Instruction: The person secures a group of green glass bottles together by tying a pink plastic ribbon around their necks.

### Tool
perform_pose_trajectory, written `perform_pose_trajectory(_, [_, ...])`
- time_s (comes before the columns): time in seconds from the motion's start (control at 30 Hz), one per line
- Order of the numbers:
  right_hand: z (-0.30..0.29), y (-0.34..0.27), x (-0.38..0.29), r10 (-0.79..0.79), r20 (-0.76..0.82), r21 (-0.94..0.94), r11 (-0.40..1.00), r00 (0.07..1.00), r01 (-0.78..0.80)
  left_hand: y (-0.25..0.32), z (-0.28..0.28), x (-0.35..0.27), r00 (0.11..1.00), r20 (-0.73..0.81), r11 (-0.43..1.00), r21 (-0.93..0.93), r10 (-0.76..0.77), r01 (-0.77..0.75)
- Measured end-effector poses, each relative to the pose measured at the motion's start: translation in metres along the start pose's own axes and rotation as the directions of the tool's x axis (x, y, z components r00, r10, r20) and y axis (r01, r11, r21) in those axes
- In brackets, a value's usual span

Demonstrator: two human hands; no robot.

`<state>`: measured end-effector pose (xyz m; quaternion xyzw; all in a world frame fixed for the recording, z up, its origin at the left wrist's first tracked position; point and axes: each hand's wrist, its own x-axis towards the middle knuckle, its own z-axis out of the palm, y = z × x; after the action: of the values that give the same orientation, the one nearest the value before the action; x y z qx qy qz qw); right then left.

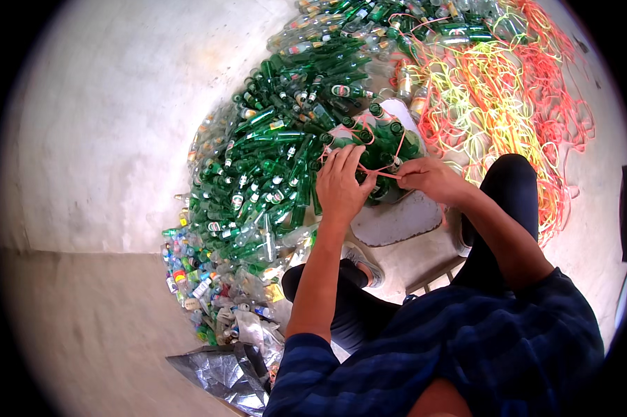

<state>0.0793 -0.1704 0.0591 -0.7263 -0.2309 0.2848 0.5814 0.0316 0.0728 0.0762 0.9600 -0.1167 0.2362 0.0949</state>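
Several green glass bottles (409, 144) stand upright in a cluster on a worn white board (396, 221) in front of me. Pink plastic twine (381, 171) runs around and between their necks. My left hand (340, 174) lies on the near left side of the cluster, its fingers bent over the bottles and its thumb beside the twine; whether it grips the twine is hard to tell. At the near right side, my right hand (430, 179) pinches a strand of the twine between thumb and fingers, and the strand stretches across to the left thumb.
A large heap of green glass bottles (271, 172) lies left of and beyond the board. Plastic bottles (198, 286) and a silver-black sheet (225, 375) are at the lower left. Tangled red and yellow twine (493, 99) covers the floor at right. My knees flank the board's near side.
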Motion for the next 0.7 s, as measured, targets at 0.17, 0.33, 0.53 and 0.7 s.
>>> perform_pose_trajectory(0.17, [-0.001, 0.008, 0.002, -0.035, 0.003, 0.085, 0.996, 0.999, 0.034, 0.001, -0.003, 0.001, 1.0, -0.006, 1.0, -0.028, 0.008, -0.008])
perform_pose_trajectory(0.33, [-0.004, -0.003, -0.001, 0.011, 0.019, 0.196, 0.98, 1.0, -0.015, 0.003, -0.004, 0.003, 1.0, -0.013, 0.999, -0.045, 0.0, 0.0])
perform_pose_trajectory(0.53, [-0.011, -0.01, -0.001, 0.151, 0.093, 0.466, 0.867, 0.984, -0.177, 0.004, -0.002, 0.0, 1.0, -0.004, 1.0, -0.027, -0.003, 0.003])
perform_pose_trajectory(0.7, [-0.01, -0.03, 0.004, 0.161, 0.067, 0.626, 0.762, 0.985, -0.167, 0.002, -0.006, -0.006, 0.998, -0.052, 0.998, -0.056, -0.03, 0.027])
